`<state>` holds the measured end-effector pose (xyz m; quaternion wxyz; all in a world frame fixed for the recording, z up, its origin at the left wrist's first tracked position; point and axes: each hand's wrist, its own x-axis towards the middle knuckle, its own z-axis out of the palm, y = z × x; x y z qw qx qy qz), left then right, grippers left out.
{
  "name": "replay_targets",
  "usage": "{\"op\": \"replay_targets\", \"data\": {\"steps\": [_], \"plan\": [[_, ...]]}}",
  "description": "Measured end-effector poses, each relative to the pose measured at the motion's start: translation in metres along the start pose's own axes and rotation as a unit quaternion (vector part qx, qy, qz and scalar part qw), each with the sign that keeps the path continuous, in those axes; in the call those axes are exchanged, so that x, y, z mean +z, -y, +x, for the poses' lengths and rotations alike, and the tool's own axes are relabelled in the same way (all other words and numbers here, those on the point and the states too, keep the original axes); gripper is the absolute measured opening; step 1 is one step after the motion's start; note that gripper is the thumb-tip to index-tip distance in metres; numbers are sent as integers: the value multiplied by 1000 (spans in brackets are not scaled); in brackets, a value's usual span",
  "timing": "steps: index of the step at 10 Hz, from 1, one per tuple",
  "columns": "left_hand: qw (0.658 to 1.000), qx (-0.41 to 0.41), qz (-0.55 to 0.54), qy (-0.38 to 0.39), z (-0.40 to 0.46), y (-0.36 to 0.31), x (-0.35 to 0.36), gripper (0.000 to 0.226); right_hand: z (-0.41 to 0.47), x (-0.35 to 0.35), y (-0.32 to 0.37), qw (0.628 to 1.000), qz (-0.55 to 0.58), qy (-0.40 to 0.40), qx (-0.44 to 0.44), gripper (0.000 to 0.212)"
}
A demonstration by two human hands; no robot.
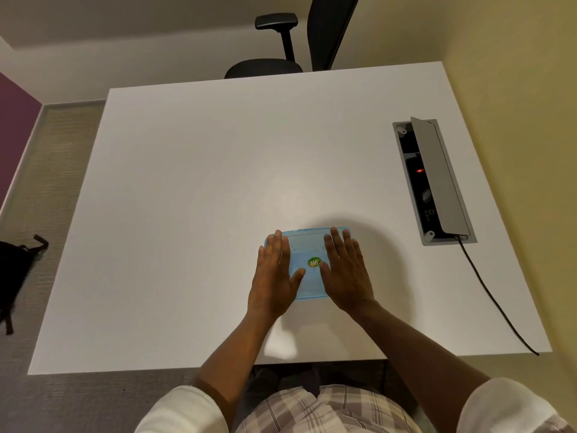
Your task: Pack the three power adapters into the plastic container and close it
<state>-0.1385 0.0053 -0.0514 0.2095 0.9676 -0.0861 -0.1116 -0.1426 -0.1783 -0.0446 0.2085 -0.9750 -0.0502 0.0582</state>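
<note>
A plastic container with a translucent blue lid (307, 245) sits on the white table (203, 189), near its front edge. A round green sticker (314, 263) marks the middle of the lid. My left hand (276, 276) lies flat on the lid's left side, fingers extended. My right hand (345, 273) lies flat on the right side the same way. Both palms rest on the lid and hold nothing. No power adapter is visible; the container's inside is hidden under the lid and my hands.
An open cable box (432, 182) with a raised grey flap is set into the table at the right, and a black cable (496, 301) runs from it off the front edge. A black office chair (299, 39) stands behind the table. A black bag (15, 270) lies on the floor at left.
</note>
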Motion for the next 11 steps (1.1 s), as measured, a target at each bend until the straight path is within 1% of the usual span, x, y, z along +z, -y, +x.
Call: {"op": "replay_targets", "data": {"steps": [1,3,5,7,8,10,11], "plan": [[1000,9,5,-5,1,4,4,87,-1,2,-3,1000,7,-13,-4,64],[1000,9,17,-18,-1,9,11,79,-2,7,-6,1000,1,-23,-10,63],[999,17,32,9,1,12,17,79,1,17,-13,999,-17,-33,-15,64],[998,45,23,-21,2,11,15,77,3,22,-16,998,-32,-43,-25,66],[999,38,35,-13,1,13,15,78,1,21,-16,998,-38,-48,-30,67],[1000,-10,24,6,1,6,3,81,0,10,-10,998,-36,-37,-30,66],[998,11,54,7,-2,1,-8,77,-3,2,-6,998,-44,-23,-41,66]]}}
